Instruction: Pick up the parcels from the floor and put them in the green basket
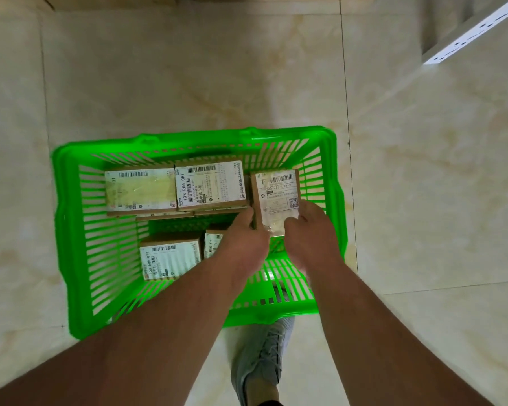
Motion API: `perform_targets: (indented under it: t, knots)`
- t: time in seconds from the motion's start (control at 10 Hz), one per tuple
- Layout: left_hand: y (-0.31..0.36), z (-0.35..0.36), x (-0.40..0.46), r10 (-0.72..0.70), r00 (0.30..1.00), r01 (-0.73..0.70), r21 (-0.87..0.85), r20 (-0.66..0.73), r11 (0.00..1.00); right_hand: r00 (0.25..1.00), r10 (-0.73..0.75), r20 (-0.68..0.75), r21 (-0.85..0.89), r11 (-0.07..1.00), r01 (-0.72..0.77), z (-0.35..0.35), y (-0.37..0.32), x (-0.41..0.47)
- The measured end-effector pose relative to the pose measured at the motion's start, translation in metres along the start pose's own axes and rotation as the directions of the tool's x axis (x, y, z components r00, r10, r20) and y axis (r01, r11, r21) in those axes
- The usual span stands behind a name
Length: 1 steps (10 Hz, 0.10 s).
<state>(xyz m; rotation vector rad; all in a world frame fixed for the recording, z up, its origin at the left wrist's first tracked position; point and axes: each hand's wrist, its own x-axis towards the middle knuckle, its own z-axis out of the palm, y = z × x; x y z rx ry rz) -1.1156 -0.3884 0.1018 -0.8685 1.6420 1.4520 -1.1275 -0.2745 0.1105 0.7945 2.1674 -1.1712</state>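
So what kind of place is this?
Probably a parcel pick-up or sorting room, though that's a guess. Labelled cardboard parcels fill a green basket on a shiny tiled floor, and a metal shelf rail shows at the corner.

I read this location as an indoor parcel-handling or courier pickup room. Evidence: the floor (188, 83) is glossy beige marble-pattern tile with thin grout lines. A green basket (68, 218) of slatted plastic stands on it, holding several cardboard parcels (210, 186) with printed barcode shipping labels. At upper right I see a white perforated shelving upright (475, 27), a type used for storage racks.
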Motion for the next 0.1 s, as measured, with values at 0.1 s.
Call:
perform_targets:
  t: [0.1]
  knots:
    - [-0.0147,-0.0041,-0.0263,-0.021,0.999,0.022,0.020,-0.034,1.000,0.999,0.014,-0.030,-0.020,1.000,-0.015,-0.0057,0.0107,-0.0287]
